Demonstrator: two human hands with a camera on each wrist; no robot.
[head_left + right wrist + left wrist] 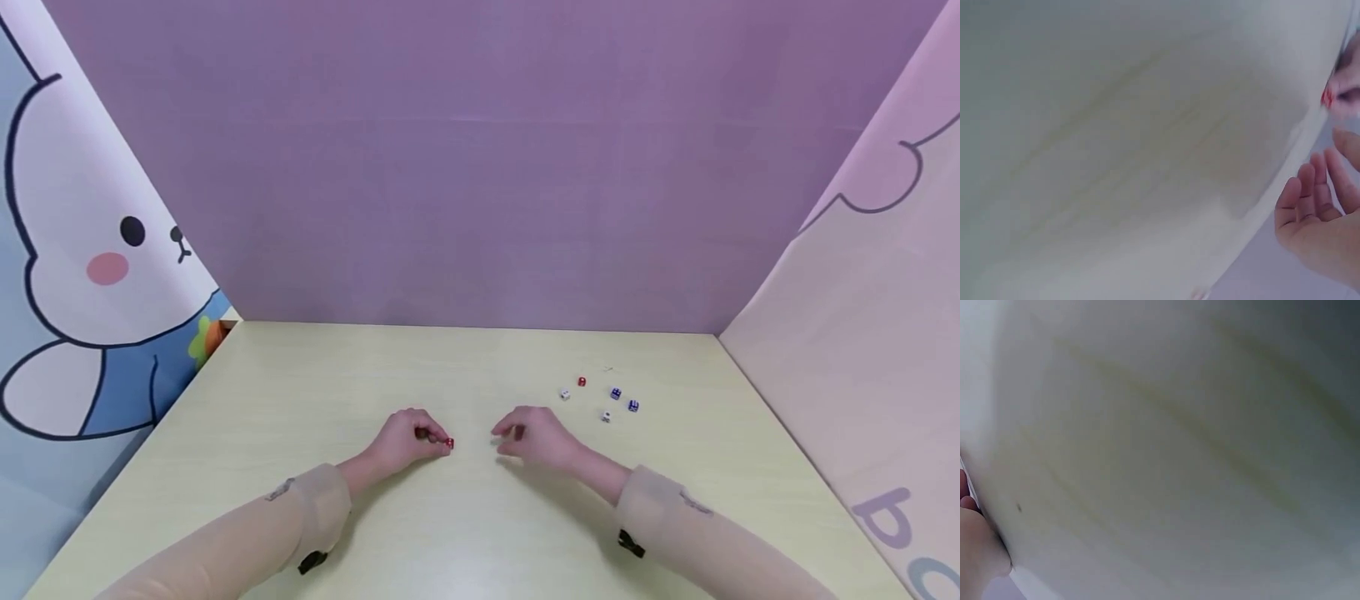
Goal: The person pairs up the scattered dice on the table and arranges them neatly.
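Note:
Between the thumb and fingertips of my left hand (407, 439) is a small red die (450, 443), pinched close over the tabletop near the middle. The right wrist view also shows this red die (1327, 97) at the left hand's fingertips. Across a short gap, my right hand (542, 435) faces it with loosely bent fingers, thumb and fingertips apart, holding nothing. Beyond the right hand lie another red die (582, 382), two white dice (565, 395) and two blue dice (616, 392). Only part of the left hand (979, 550) shows in the left wrist view.
The pale wooden table (300, 367) reaches back to a purple backdrop (480, 167). A printed cartoon panel (67, 283) borders the left side, and a pale panel (862, 333) borders the right. Both forearms wear beige sleeves (322, 504).

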